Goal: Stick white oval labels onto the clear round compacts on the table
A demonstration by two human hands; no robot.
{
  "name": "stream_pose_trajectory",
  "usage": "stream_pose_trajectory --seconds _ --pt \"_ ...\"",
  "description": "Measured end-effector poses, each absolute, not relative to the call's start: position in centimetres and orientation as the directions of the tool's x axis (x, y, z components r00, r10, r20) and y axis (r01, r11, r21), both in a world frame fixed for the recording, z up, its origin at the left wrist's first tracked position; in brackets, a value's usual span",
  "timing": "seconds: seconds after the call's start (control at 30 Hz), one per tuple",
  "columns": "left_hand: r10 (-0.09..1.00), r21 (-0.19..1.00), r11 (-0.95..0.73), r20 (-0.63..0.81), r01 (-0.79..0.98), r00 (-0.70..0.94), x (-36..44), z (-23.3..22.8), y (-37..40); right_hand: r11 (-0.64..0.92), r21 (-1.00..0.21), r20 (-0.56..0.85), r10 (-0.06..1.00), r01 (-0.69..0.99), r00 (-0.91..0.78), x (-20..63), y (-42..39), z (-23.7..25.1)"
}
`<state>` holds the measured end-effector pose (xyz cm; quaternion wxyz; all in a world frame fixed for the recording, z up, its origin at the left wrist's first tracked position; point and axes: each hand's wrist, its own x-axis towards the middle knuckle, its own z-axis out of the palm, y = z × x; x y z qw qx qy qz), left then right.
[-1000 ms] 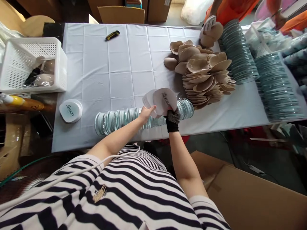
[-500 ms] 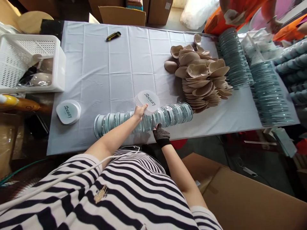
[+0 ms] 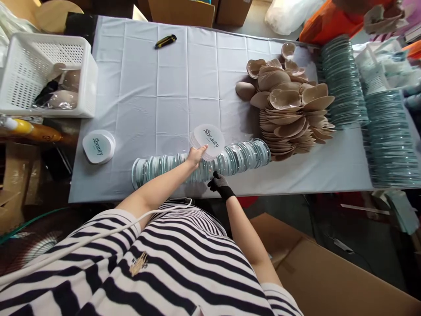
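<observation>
My left hand (image 3: 195,156) grips a fanned stack of white round printed cards (image 3: 208,141) above a long row of clear round plastic cases (image 3: 158,166) lying along the table's near edge. In a black glove, my right hand (image 3: 219,184) rests against the near side of that row, fingers on the cases. A second small stack of white printed cards (image 3: 98,146) lies at the left of the white tablecloth (image 3: 171,101). Right of the row sits a big pile of beige cup-shaped pads (image 3: 286,109).
A white basket (image 3: 42,81) holding pads stands at far left. A yellow-black utility knife (image 3: 165,41) lies at the back. More rows of clear cases (image 3: 342,83) fill the right side. Another person in orange (image 3: 329,19) works at the far right. Cardboard boxes (image 3: 335,281) sit below.
My right hand has let go of the cards and dropped to the row of cases. The left hand now holds the card stack alone, turned print up.
</observation>
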<state>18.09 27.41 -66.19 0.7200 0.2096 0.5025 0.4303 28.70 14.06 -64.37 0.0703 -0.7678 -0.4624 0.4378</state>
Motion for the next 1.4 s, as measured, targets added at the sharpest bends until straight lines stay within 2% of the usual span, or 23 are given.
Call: stream_pose_trajectory --seconds 0.1,0.2,0.27,0.33,0.43,0.53,0.6,0.67,0.73,0.77,0.8,0.87,0.97,1.03,1.2,1.4 --pt "0.843 0.769 0.528 -0.528 -0.360 0.106 18.3 -66.4 27.2 -0.569 -0.606 -0.622 0.774 0.555 0.114 29.7 14.2 -63.6" --pt "0.870 0.810 0.484 -0.486 -0.331 0.082 18.5 -66.0 26.9 -0.617 -0.578 -0.556 0.777 0.534 0.297 30.8 15.5 -62.1" --pt "0.883 0.820 0.465 -0.458 -0.335 0.103 18.3 -65.1 26.4 -0.591 -0.582 -0.385 0.806 0.559 0.450 31.4 16.8 -60.8" --pt "0.886 0.813 0.464 -0.432 -0.351 0.171 18.0 -64.0 25.7 -0.505 -0.609 -0.196 0.843 0.612 0.501 31.7 17.9 -59.6" --pt "0.875 0.798 0.484 -0.432 -0.359 0.220 17.3 -62.9 24.6 -0.343 -0.597 0.011 0.901 0.726 0.435 30.6 18.8 -58.3" --pt "0.847 0.772 0.531 -0.482 -0.350 0.223 16.7 -62.8 24.1 -0.199 -0.575 0.109 0.943 0.794 0.315 28.7 19.2 -58.4" --pt "0.825 0.746 0.565 -0.511 -0.352 0.241 16.4 -63.1 24.2 -0.229 -0.612 0.088 0.931 0.757 0.353 28.1 19.2 -58.9" --pt "0.820 0.727 0.571 -0.530 -0.381 0.218 16.0 -63.3 24.7 -0.344 -0.636 0.078 0.862 0.691 0.501 28.5 18.1 -59.2" --pt "0.830 0.715 0.543 -0.538 -0.439 0.150 15.4 -63.4 25.6 -0.440 -0.580 0.084 0.804 0.685 0.588 29.2 15.3 -59.1" --pt "0.831 0.707 0.528 -0.544 -0.470 0.116 15.0 -63.4 26.1 -0.458 -0.522 0.066 0.820 0.720 0.569 29.4 13.4 -58.9" --pt "0.824 0.693 0.523 -0.559 -0.496 0.089 14.7 -63.5 26.5 -0.458 -0.448 0.013 0.855 0.768 0.518 29.4 11.4 -58.8" --pt "0.797 0.656 0.537 -0.601 -0.530 0.063 14.1 -63.7 27.3 -0.426 -0.309 -0.182 0.904 0.850 0.386 28.7 7.8 -58.7" --pt "0.768 0.627 0.562 -0.638 -0.539 0.058 13.8 -64.2 27.6 -0.395 -0.187 -0.457 0.846 0.900 0.276 26.4 6.6 -59.3" --pt "0.785 0.644 0.551 -0.616 -0.531 0.066 13.8 -64.7 27.5 -0.397 -0.165 -0.539 0.803 0.903 0.254 24.9 8.6 -60.0" --pt "0.811 0.677 0.530 -0.580 -0.510 0.074 13.9 -65.5 27.3 -0.452 -0.158 -0.561 0.773 0.878 0.297 24.0 13.4 -61.3" --pt "0.812 0.691 0.539 -0.579 -0.482 0.077 13.8 -66.1 27.3 -0.419 -0.237 -0.461 0.843 0.876 0.278 24.2 13.0 -62.7"
